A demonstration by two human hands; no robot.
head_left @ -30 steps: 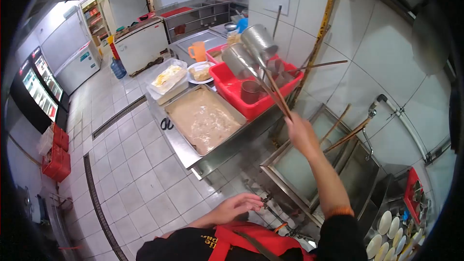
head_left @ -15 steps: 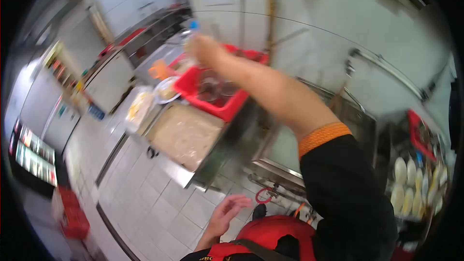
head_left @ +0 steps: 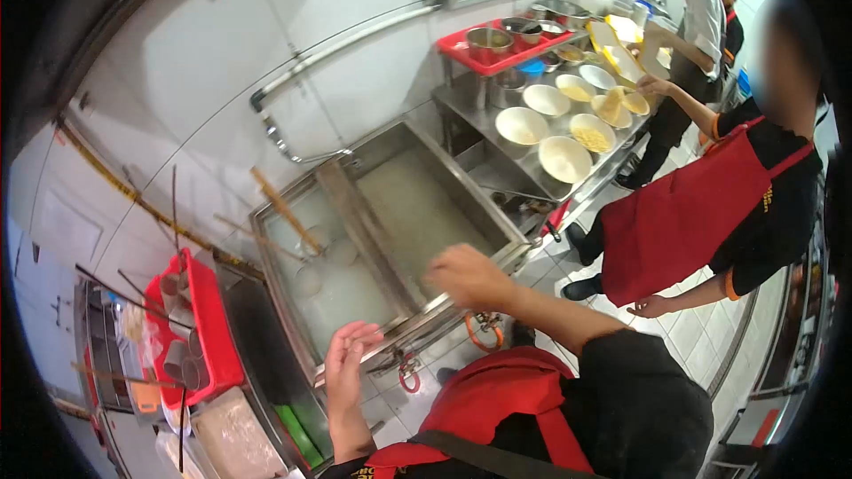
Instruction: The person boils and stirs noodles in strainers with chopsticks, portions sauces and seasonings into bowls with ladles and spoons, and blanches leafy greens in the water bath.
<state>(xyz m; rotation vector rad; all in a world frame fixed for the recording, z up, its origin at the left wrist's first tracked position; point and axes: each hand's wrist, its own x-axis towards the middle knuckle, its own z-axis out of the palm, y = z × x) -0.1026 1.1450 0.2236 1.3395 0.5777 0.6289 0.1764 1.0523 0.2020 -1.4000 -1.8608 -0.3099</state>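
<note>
My right hand is curled closed, palm side hidden, over the front rim of the right basin; anything inside it does not show. To its left, my left hand is raised near the front left corner with its fingers stretched out and nothing in them. Before me stands a steel cooking tank with two basins. Cloudy water fills the right basin. In the left one, long-handled strainers with a wooden handle rest in pale water.
Right of the tank, a steel counter holds several white bowls and a red tray of metal pots. A co-worker in a red apron stands there, others behind. On the left are a red basket with long handles protruding and a shallow pan.
My view has swung right, from the red basket to the tank and the bowls. My right hand has drawn back from over the basket to the tank's front. My left hand stays open.
</note>
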